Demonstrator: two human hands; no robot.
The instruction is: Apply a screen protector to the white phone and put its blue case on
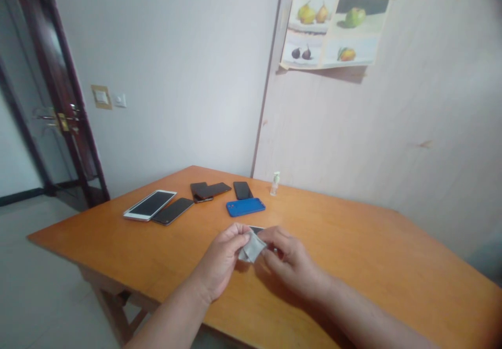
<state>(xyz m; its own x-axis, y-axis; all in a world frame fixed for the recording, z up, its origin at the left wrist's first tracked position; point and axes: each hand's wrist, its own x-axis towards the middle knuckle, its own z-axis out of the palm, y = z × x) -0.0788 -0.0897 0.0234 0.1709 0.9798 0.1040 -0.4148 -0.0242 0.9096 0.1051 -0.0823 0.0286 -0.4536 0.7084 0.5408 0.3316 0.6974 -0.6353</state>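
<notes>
A small folded grey cloth (253,248) is held above the wooden table (188,265). My left hand (224,257) pinches its left side between thumb and fingers. At the cloth's right corner, my right hand (292,260) is closed, with thumb and forefinger on the edge. Just behind the cloth, between my hands, shows part of a phone with a dark screen and pale rim (257,229); the rest is hidden. Beyond it lies a blue phone case or cased phone (246,207), touching or close to a black phone (242,190).
A white tablet (151,205) lies at the left beside a dark phone (172,212). Dark phones (215,190) overlap farther back. A small clear pump bottle (275,184) stands upright near the wall. The table's left edge faces a door (58,92).
</notes>
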